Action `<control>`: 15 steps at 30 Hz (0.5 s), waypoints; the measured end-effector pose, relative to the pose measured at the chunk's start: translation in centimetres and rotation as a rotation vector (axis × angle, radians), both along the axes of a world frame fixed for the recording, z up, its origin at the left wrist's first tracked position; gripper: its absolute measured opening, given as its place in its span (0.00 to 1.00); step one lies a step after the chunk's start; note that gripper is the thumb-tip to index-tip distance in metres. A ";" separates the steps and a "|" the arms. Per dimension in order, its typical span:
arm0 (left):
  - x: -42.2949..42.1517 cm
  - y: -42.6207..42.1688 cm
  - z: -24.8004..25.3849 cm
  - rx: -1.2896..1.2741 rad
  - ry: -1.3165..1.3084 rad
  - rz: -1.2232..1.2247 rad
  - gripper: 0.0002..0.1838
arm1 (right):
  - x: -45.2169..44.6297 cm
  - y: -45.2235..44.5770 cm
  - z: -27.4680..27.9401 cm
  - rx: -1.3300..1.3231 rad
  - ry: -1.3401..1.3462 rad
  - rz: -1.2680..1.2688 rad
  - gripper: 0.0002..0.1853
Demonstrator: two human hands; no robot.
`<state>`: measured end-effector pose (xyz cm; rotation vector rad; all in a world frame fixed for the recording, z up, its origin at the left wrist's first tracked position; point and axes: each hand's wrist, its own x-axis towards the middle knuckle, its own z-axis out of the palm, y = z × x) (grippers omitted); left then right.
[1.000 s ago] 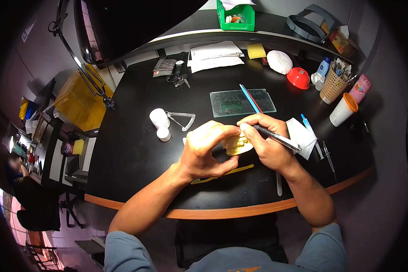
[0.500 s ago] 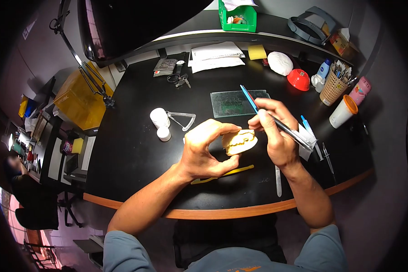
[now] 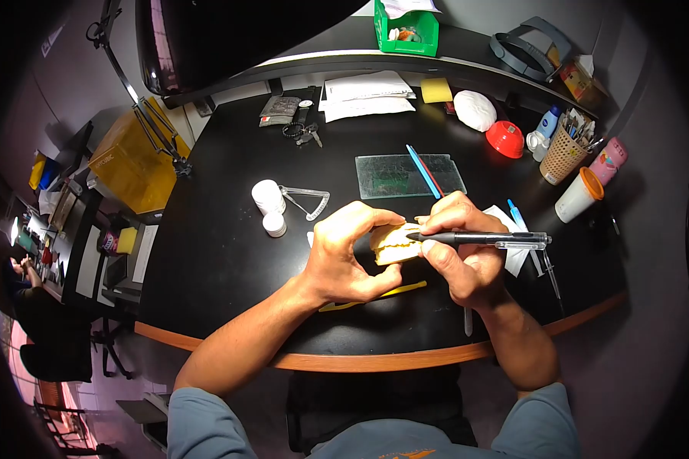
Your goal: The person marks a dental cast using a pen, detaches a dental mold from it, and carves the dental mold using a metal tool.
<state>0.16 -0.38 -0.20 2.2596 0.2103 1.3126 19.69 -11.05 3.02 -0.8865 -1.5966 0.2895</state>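
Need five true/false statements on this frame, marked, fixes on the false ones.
1. The left hand holds a dental cast. True.
2. The right hand holds a pen. True.
3. The pen points away from the dental cast. False: its tip is turned toward it.
4. A blue stick lies across the glass plate. True.
5. The glass plate is in the left hand. False: it lies on the desk, beyond the hands.

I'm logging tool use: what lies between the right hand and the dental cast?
In the head view, the black pen, held in the right hand, its tip pointing at the dental cast; contact unclear.
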 end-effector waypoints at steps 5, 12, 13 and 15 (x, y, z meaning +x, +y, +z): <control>-0.1 -0.1 0.1 -0.021 0.008 0.015 0.28 | -0.3 0.1 -0.3 -0.040 0.064 0.022 0.09; 0.0 -0.2 0.3 -0.009 -0.004 0.009 0.28 | -0.4 0.6 -0.2 0.072 -0.085 -0.033 0.10; 0.0 -0.2 0.3 -0.005 -0.008 0.007 0.28 | -0.4 0.6 -0.1 0.071 -0.091 -0.035 0.10; 0.0 -0.1 0.2 -0.019 -0.003 0.003 0.27 | -0.4 0.7 0.0 0.078 -0.106 -0.049 0.10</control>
